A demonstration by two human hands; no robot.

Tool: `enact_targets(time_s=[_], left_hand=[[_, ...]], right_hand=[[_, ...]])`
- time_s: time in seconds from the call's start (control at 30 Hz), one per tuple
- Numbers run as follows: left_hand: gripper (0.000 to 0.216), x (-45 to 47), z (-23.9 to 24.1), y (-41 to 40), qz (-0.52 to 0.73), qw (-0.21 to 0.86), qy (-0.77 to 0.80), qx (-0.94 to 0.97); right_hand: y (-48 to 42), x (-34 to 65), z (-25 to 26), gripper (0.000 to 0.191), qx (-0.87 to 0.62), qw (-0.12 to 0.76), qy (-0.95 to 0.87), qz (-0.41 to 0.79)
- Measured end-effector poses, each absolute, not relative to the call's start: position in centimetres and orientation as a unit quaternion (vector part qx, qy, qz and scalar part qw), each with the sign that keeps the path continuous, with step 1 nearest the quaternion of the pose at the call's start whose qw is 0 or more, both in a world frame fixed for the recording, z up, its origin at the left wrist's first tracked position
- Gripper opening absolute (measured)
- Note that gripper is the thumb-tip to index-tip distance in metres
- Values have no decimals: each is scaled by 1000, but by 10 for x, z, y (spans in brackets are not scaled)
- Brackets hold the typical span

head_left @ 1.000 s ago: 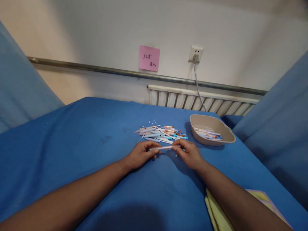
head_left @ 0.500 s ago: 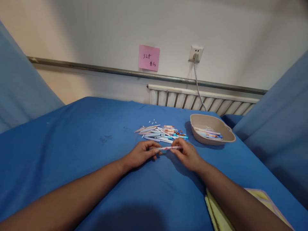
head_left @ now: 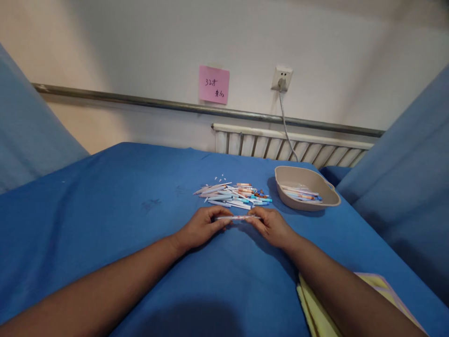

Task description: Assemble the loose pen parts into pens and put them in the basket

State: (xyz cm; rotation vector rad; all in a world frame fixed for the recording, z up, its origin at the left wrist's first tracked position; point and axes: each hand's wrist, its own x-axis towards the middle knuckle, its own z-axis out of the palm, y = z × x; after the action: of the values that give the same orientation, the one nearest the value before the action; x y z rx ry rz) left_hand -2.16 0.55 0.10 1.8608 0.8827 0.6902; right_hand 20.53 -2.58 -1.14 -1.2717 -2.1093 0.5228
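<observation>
Head view. Pinched a slim pink-and-white pen [head_left: 238, 217] level by both ends: left hand [head_left: 199, 229] closed on one end, right hand [head_left: 271, 228] closed on the other, just above the blue cloth [head_left: 122, 196]. Sat at 6 o'clock from a pile of loose pens and pen parts [head_left: 233, 195]. Counted only a few pens lying in the beige tray [head_left: 305, 204], at 2 o'clock from the hands. Judged as early going, with most of the pile on the cloth.
</observation>
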Motion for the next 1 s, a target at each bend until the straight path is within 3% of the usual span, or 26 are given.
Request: enact_targets(time_s=[0.1, 0.2, 0.43, 0.6, 0.67, 0.83, 0.93, 1.0], left_hand=[[24, -19, -1, 6, 286, 538, 363, 705], [25, -18, 0, 5, 282, 568, 362, 683], [21, -22, 5, 1, 284, 443, 364, 769], [24, -18, 3, 3, 279, 537, 372, 704], [25, -18, 3, 3, 275, 561, 367, 689], [23, -20, 4, 1, 258, 509, 359, 739], [22, -20, 4, 1, 259, 508, 358, 739], [23, -19, 4, 2, 270, 533, 367, 713]], right_hand=[[-28, 205, -10, 28, -469, 338, -794, 190], [-29, 205, -10, 13, -459, 349, -799, 173], [-25, 205, -15, 24, -486, 314, -786, 218], [-29, 202, -11, 22, -466, 356, -781, 213], [-29, 203, -10, 12, -454, 354, -794, 198], [-26, 203, -12, 21, -473, 319, -793, 212], [-27, 201, -12, 16, -474, 340, -777, 236], [-29, 200, -11, 23, -468, 361, -772, 235]])
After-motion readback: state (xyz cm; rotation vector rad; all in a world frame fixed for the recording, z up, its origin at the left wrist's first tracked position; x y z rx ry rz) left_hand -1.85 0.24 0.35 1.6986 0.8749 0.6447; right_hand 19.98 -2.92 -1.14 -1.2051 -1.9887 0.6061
